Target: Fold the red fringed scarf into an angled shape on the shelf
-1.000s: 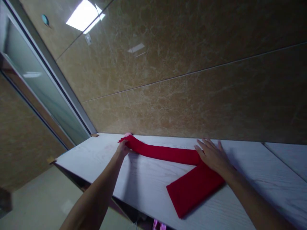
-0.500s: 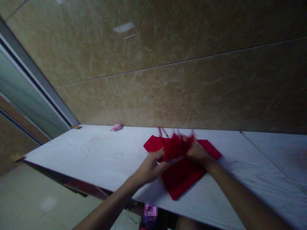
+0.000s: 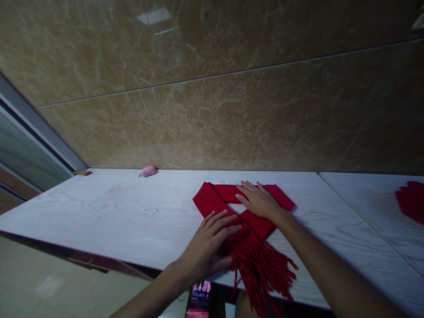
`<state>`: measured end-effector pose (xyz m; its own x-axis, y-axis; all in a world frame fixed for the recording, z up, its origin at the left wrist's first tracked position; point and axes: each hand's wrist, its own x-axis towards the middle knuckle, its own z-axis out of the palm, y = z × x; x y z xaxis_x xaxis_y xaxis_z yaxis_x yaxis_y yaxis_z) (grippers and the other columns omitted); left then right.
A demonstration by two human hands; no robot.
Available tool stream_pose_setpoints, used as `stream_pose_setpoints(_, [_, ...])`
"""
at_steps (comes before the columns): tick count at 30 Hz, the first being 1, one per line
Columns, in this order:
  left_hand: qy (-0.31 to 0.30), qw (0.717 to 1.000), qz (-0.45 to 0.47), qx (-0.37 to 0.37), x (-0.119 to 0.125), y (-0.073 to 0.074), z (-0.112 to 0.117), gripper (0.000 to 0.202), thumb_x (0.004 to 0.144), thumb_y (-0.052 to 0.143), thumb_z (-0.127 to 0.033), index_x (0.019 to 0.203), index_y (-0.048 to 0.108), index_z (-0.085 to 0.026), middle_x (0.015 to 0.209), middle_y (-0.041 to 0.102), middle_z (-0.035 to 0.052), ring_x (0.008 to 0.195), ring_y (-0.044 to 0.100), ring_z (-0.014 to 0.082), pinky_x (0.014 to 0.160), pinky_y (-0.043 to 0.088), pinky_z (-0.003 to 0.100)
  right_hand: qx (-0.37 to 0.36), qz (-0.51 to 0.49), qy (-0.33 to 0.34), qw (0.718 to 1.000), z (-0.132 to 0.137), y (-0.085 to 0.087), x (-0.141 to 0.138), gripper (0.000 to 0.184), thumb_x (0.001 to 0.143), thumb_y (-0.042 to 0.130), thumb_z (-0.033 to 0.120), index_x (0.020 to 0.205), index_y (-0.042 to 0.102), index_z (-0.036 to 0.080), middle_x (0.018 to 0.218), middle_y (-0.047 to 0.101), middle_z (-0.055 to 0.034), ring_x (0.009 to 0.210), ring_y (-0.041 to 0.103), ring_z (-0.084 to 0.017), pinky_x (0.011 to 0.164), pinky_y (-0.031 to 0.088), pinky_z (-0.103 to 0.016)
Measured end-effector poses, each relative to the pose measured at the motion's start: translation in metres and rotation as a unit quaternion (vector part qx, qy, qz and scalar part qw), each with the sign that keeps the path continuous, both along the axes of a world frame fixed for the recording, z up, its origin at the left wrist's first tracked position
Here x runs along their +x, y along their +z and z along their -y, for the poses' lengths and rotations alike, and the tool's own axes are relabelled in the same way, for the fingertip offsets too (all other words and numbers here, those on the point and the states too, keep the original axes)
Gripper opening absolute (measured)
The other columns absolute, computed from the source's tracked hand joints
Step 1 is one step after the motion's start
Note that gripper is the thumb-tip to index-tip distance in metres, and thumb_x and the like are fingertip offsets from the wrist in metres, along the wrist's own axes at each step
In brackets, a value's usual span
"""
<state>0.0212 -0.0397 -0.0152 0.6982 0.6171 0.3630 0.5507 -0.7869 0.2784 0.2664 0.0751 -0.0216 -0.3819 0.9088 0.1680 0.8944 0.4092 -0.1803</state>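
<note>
Marble-tiled wall (image 3: 212, 88) – stands along the table's far edge.

White table (image 3: 99, 212) – wood-grain top, the reference for all positions below.

Red scarf (image 3: 212, 198) – lies folded on the table, middle to near side. Its bands cross and leave a small triangle of bare tabletop between them. The fringe (image 3: 261, 269) hangs over the table's near edge.

Left hand (image 3: 205, 247) – laid flat on the scarf at the near edge, fingers straight and slightly spread, nothing gripped.

Right hand (image 3: 260, 201) – palm down on the scarf's far band, fingers extended and fanned, nothing gripped.

Second red cloth (image 3: 410, 201) – at the table's right end.

Pink object (image 3: 147, 171) – at the table's far edge, against the wall
</note>
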Motion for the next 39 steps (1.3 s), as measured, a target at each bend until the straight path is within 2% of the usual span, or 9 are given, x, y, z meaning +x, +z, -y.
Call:
stream_pose_setpoints(4, [-0.037,0.998,-0.046,0.022,0.004,0.002,0.003,0.071,0.09,0.072,-0.018,0.154,0.047,-0.029,0.16,0.05,0.0071,0.154,0.036,0.0264,0.128,0.028,0.054,-0.002,-0.003,0.002,1.0,0.0,0.0,0.0,0.06,0.108,0.031,0.049,0.158,0.045,0.019,0.165,0.039,-0.0128,0.156,0.03,-0.027,0.127,0.018,-0.057])
stream_pose_setpoints(9, [-0.066,0.992,-0.086,-0.061,0.018,0.015,-0.005,0.079,0.088,0.065,-0.015,0.161,0.037,-0.024,0.167,0.038,0.0098,0.158,0.024,0.0281,0.13,0.02,0.057,-0.003,-0.003,0.007,1.0,0.001,0.002,0.0,0.06,0.108,0.031,0.048,0.157,0.045,0.018,0.165,0.038,-0.0127,0.156,0.029,-0.027,0.127,0.018,-0.057])
stream_pose_setpoints(16, [-0.06,0.988,0.054,-0.128,0.032,0.028,-0.015,0.071,0.09,0.046,-0.007,0.158,0.043,-0.027,0.163,0.045,0.0054,0.154,0.036,0.0208,0.13,0.024,0.051,-0.004,0.001,0.006,1.0,0.0,0.002,-0.001,0.058,0.107,0.036,0.046,0.157,0.046,0.017,0.164,0.039,-0.0141,0.155,0.031,-0.028,0.127,0.019,-0.057])
stream_pose_setpoints(26, [-0.101,0.985,-0.1,-0.097,0.04,0.002,0.007,0.078,0.086,0.067,-0.017,0.159,0.041,-0.026,0.167,0.035,0.0077,0.159,0.023,0.0313,0.13,0.01,0.063,0.001,-0.007,0.002,1.0,0.005,0.004,-0.002,0.059,0.108,0.032,0.049,0.157,0.046,0.019,0.166,0.037,-0.0119,0.156,0.03,-0.027,0.128,0.018,-0.056])
stream_pose_setpoints(31, [-0.102,0.971,0.031,-0.215,0.043,0.013,0.007,0.067,0.088,0.059,-0.014,0.153,0.052,-0.028,0.162,0.045,0.0068,0.154,0.035,0.0313,0.129,0.013,0.063,-0.005,-0.004,-0.003,1.0,0.004,0.005,-0.002,0.059,0.108,0.031,0.048,0.157,0.046,0.018,0.165,0.038,-0.0125,0.156,0.03,-0.027,0.128,0.019,-0.057])
stream_pose_setpoints(33, [-0.06,0.93,0.205,-0.3,0.04,0.029,-0.007,0.048,0.094,0.054,-0.019,0.14,0.065,-0.027,0.145,0.064,0.0073,0.138,0.057,0.0309,0.123,0.034,0.058,-0.009,0.0,0.002,1.0,0.004,0.005,-0.001,0.059,0.108,0.032,0.047,0.157,0.046,0.018,0.165,0.039,-0.0128,0.155,0.031,-0.027,0.127,0.019,-0.056])
stream_pose_setpoints(35, [0.023,0.83,0.422,-0.363,0.029,0.051,-0.034,0.032,0.095,0.058,-0.026,0.121,0.075,-0.021,0.114,0.078,0.0078,0.107,0.072,0.0295,0.104,0.055,0.048,-0.007,0.004,0.007,1.0,0.004,0.004,-0.001,0.059,0.108,0.033,0.047,0.158,0.045,0.017,0.165,0.04,-0.0136,0.156,0.03,-0.027,0.128,0.018,-0.055])
stream_pose_setpoints(37, [0.1,0.698,0.605,-0.369,0.006,0.076,-0.069,0.024,0.091,0.064,-0.024,0.111,0.076,-0.016,0.091,0.078,0.0061,0.089,0.073,0.0266,0.089,0.06,0.038,-0.003,0.005,0.006,1.0,0.005,0.005,-0.001,0.06,0.108,0.033,0.046,0.158,0.044,0.015,0.164,0.04,-0.0148,0.155,0.031,-0.027,0.128,0.017,-0.055])
stream_pose_setpoints(39, [0.121,0.648,0.675,-0.332,-0.028,0.096,-0.105,0.028,0.097,0.053,-0.019,0.117,0.072,-0.017,0.094,0.077,0.0043,0.093,0.073,0.022,0.09,0.059,0.031,0.0,0.003,0.0,1.0,0.006,0.007,-0.002,0.059,0.108,0.033,0.046,0.157,0.046,0.015,0.164,0.041,-0.0153,0.155,0.033,-0.028,0.128,0.019,-0.055])
